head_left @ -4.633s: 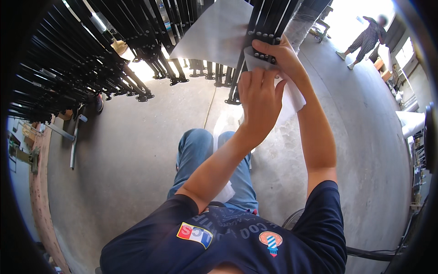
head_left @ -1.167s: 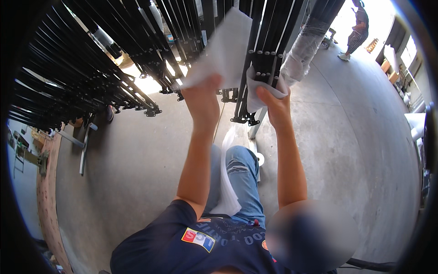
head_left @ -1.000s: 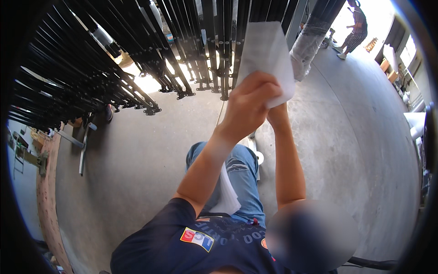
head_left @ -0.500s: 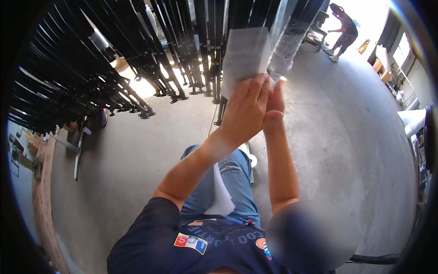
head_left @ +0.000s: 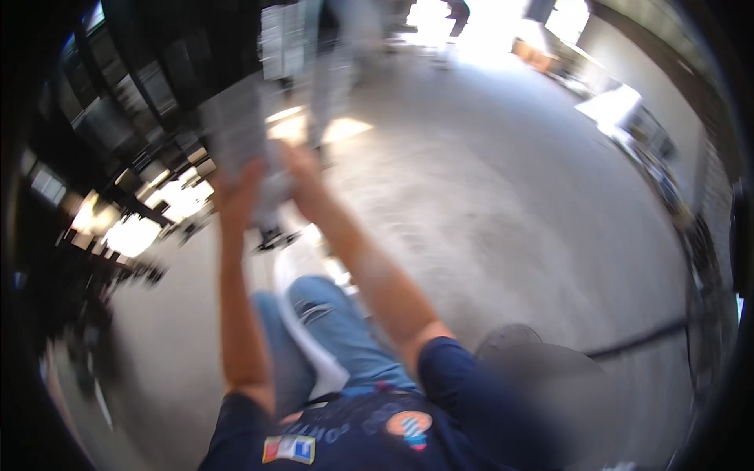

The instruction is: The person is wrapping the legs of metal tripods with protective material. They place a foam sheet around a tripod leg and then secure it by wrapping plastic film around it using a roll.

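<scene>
A whitish, translucent foam sheet (head_left: 236, 125) is wrapped around the lower part of a black metal upright in front of me. My left hand (head_left: 239, 188) grips the wrap on its left side. My right hand (head_left: 302, 179) presses around it from the right, close to the left. Motion blur smears the fingers of both. Below the wrap, the dark end of the upright (head_left: 275, 238) sticks out. A long white foam strip (head_left: 322, 357) lies down over my jeans.
Black metal frames (head_left: 118, 71) hang in a dense row at the left. Another wrapped upright (head_left: 283, 43) hangs just beyond my hands. A person (head_left: 454, 20) stands far off near the bright opening. Boxes (head_left: 534, 56) and white material (head_left: 611, 106) line the right wall.
My view has swung, so the frames and the distant person sit further left. My hands have gone from overlapping on the foam to one on each side of it.
</scene>
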Available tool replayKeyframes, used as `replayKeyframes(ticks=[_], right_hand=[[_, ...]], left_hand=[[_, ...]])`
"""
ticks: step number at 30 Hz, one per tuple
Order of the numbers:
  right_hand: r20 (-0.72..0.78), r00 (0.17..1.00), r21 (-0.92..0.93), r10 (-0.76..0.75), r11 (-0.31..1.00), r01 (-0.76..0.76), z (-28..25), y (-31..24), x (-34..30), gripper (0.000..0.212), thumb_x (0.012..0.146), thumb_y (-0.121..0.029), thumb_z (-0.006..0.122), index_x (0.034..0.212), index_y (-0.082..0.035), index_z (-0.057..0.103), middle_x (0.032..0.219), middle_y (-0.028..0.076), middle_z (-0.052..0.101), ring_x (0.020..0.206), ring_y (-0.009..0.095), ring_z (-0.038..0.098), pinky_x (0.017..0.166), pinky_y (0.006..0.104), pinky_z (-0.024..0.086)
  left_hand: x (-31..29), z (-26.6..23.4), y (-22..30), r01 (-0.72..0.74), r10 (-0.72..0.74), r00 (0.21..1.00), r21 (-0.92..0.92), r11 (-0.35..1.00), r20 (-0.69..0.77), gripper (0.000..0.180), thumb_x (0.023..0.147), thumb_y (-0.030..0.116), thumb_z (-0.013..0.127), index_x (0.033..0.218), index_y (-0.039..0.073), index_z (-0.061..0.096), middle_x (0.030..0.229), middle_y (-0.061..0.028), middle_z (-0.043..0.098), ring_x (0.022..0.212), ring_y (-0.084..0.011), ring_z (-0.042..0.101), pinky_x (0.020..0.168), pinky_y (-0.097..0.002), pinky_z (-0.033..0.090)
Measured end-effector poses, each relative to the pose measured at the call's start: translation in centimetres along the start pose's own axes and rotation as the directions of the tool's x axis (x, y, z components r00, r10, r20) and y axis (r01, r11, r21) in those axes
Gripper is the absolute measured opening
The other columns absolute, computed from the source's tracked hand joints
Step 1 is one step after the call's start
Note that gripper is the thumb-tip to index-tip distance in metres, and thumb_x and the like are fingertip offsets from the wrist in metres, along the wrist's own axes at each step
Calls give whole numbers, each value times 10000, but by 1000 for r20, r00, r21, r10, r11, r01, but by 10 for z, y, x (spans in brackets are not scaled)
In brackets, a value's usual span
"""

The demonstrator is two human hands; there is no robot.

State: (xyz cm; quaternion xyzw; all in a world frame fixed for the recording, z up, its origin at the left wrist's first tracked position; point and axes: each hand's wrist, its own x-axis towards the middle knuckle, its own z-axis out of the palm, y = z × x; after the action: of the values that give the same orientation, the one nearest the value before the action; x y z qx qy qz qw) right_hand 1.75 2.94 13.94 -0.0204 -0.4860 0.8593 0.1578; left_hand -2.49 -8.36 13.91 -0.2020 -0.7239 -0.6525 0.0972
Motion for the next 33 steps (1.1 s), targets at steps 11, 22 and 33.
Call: replayKeyframes(ticks=[11,22,33], right_hand=[[383,924,183,3,980,-79,-2,-19,19,208,776,-188,560,943,-71,594,892,81,612,836,189,589,705,362,498],[314,949,-773,-29,573,273,-70,47,69,308,746,-162,587,1038,-68,549,848,57,619,805,134,567,730,303,457],[-523,843,-200,128,943,-267,-201,76,-86,189,788,-83,436,941,-29,532,785,82,594,769,191,598,684,286,447]], left_hand=[[64,-4,-54,-223,336,841,-294,929,423,533,813,254,585,1248,5,405,1206,-116,468,1073,-191,445,921,-296,325],[48,11,-35,292,-101,866,-331,897,490,523,669,191,717,1099,-33,522,1004,-109,577,851,-203,583,765,-290,457],[24,7,26,15,94,799,-176,984,594,628,650,333,711,1110,-26,478,1036,-165,575,893,-238,590,801,-345,467]])
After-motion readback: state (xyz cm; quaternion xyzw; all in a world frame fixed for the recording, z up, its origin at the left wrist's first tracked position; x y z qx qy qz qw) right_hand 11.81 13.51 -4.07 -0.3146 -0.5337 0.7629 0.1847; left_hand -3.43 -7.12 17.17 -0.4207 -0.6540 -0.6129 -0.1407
